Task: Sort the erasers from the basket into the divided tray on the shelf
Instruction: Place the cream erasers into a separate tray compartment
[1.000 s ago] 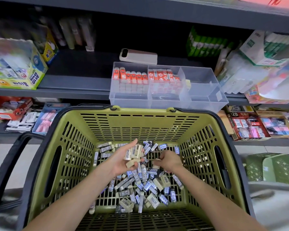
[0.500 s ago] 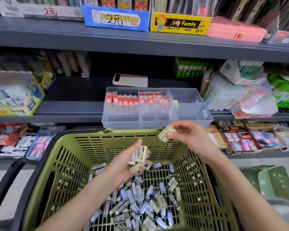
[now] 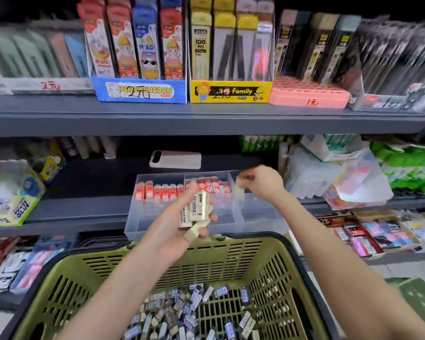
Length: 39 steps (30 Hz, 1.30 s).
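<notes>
An olive-green basket (image 3: pixel 268 263) with a black rim sits below the shelf, with several blue-sleeved and beige erasers (image 3: pixel 182 315) on its floor. The clear divided tray (image 3: pixel 142 224) stands on the middle shelf. Red-sleeved erasers (image 3: pixel 157 192) fill the back of its left and middle compartments. My left hand (image 3: pixel 177 229) holds a small stack of beige erasers (image 3: pixel 196 207) in front of the tray. My right hand (image 3: pixel 263 182) hovers over the tray's right compartment, fingertips pinching a blurred pale eraser (image 3: pixel 242 179). Another beige eraser (image 3: pixel 239 192) lies against the divider below.
A white phone-like block (image 3: pixel 174 159) lies behind the tray. A glue box (image 3: pixel 10 204) stands at the left and plastic-wrapped packs (image 3: pixel 341 173) at the right. The upper shelf edge (image 3: pixel 206 121) runs above the tray. A green stool (image 3: pixel 417 303) sits at the lower right.
My right hand rose out of the basket with one eraser and reached over the tray's right compartment. My left hand lifted its stack up to the tray front. The view tilted upward.
</notes>
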### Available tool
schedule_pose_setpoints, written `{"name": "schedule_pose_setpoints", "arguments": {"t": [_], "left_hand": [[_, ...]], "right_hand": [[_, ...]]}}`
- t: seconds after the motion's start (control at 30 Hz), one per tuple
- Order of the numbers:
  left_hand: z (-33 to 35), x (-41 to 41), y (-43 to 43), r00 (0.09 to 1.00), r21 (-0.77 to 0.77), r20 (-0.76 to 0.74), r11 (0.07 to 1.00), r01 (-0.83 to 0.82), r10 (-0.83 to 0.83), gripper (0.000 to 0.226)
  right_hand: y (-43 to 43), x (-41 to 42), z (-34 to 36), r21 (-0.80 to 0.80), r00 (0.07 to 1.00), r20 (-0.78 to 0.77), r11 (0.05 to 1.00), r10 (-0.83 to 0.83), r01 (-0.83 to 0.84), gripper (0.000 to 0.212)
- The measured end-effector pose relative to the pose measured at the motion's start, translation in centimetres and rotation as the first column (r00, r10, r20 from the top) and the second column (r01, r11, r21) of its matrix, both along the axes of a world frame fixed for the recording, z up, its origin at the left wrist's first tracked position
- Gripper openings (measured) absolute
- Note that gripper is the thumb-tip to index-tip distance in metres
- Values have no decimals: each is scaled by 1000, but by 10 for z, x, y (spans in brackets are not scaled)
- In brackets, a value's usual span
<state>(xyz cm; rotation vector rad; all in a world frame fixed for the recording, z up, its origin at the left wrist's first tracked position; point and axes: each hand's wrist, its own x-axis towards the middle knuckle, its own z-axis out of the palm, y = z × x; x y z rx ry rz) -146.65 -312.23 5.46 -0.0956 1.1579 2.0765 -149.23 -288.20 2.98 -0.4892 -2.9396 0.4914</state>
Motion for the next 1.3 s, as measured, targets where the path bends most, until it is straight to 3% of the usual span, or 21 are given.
{"name": "schedule_pose_setpoints", "arguments": {"t": [0.13,0.27,0.37,0.47,0.53,0.67,0.77,0.83,0.93,1.03,1.13,1.2,1.3], "left_hand": [[7,-15,6,999,-22,-6,999,-50,49,60],[9,-24,15,999,-48,-19,998,-51,51,57],[8,-27,22,997,-111,-38,991,-70,67,60],[7,-30,28,995,-153,-61,984,-86,78,58],[7,-30,33,994,-157,-88,984,-83,69,57],[4,-26,42,974,-215,-215,969,-119,72,50],[4,-25,45,961,-239,-268,961,-139,73,49],[4,-28,43,969,-226,-234,964,-137,83,46],[0,-31,38,981,-206,-159,968,-141,109,40],[-1,-33,35,990,-184,-93,975,-124,109,39],[-1,-33,34,994,-146,-44,984,-106,100,40],[-3,-33,33,995,-136,-25,985,-102,99,40],[-5,-34,32,996,-127,-6,987,-94,94,39]], "right_hand": [[2,-3,-8,-157,984,102,979,146,-129,27],[2,-3,-8,-171,984,151,983,92,-65,33],[-9,6,4,-100,999,-45,994,30,-35,32],[-38,27,24,-391,947,-313,900,70,-195,30],[-59,41,38,-484,933,-327,822,147,-300,29],[-79,49,43,-399,936,-292,865,195,-305,25],[-72,49,43,-548,942,-316,789,112,-278,15],[-50,43,43,-638,929,-364,744,-63,-199,14],[-8,29,35,-488,898,-366,872,-243,38,15],[10,14,16,-163,956,-244,979,-164,126,17],[10,1,-1,112,986,-162,992,-44,63,24],[7,-7,-9,151,992,-123,989,18,1,25],[1,-14,-20,10,996,-52,997,73,-73,26]]}}
